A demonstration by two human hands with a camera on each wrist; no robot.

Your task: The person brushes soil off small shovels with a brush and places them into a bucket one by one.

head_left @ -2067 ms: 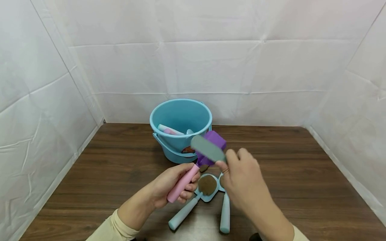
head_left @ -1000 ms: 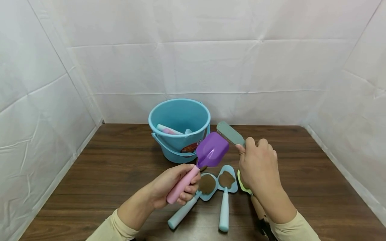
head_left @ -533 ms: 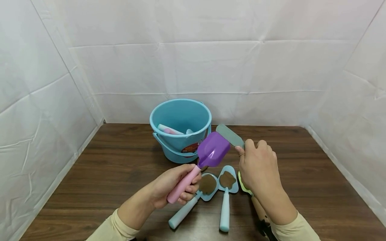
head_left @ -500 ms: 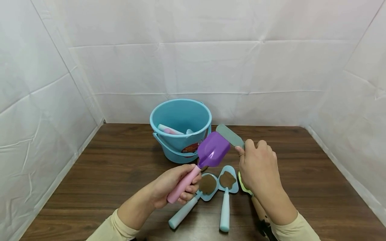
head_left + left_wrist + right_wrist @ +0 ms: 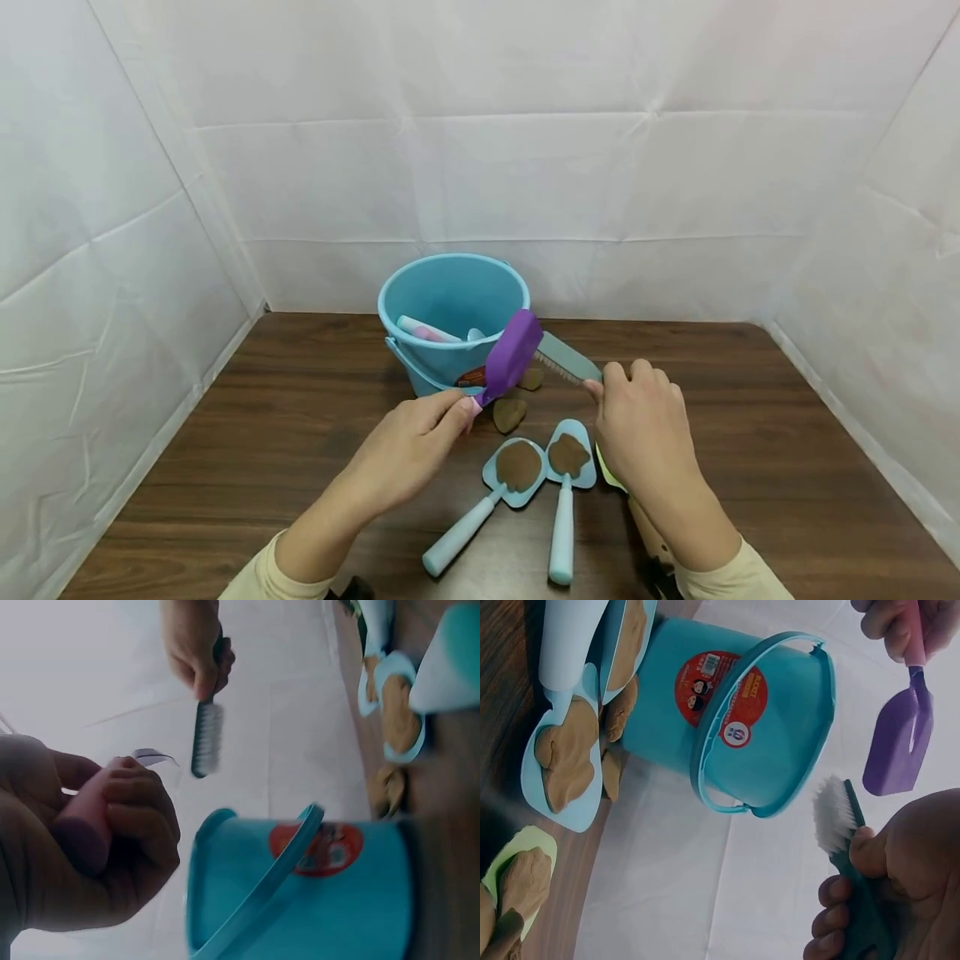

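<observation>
My left hand [image 5: 408, 450] grips the pink handle [image 5: 88, 814] of a small purple shovel [image 5: 513, 354], its blade raised in front of the blue bucket [image 5: 435, 362]. In the head view the blade is turned partly edge-on. My right hand [image 5: 648, 429] holds a green brush [image 5: 570, 358] by its handle, thumb along it. White bristles [image 5: 832, 815] show in the right wrist view. The brush tip lies close to the shovel blade in the head view; both wrist views show a gap between them.
Two light blue shovels [image 5: 461, 533] bearing brown clay-like pieces [image 5: 519, 467] lie on the wooden table [image 5: 262, 433]. A yellow-green shovel [image 5: 610, 473] is partly under my right arm. Brown lumps [image 5: 509, 414] lie near the bucket, which contains a light-coloured handle [image 5: 427, 330]. White sheets stand around.
My right hand has drawn the brush from across the purple blade to its right side. Lately my left hand has turned over, swinging the blade from face-on to nearly edge-on.
</observation>
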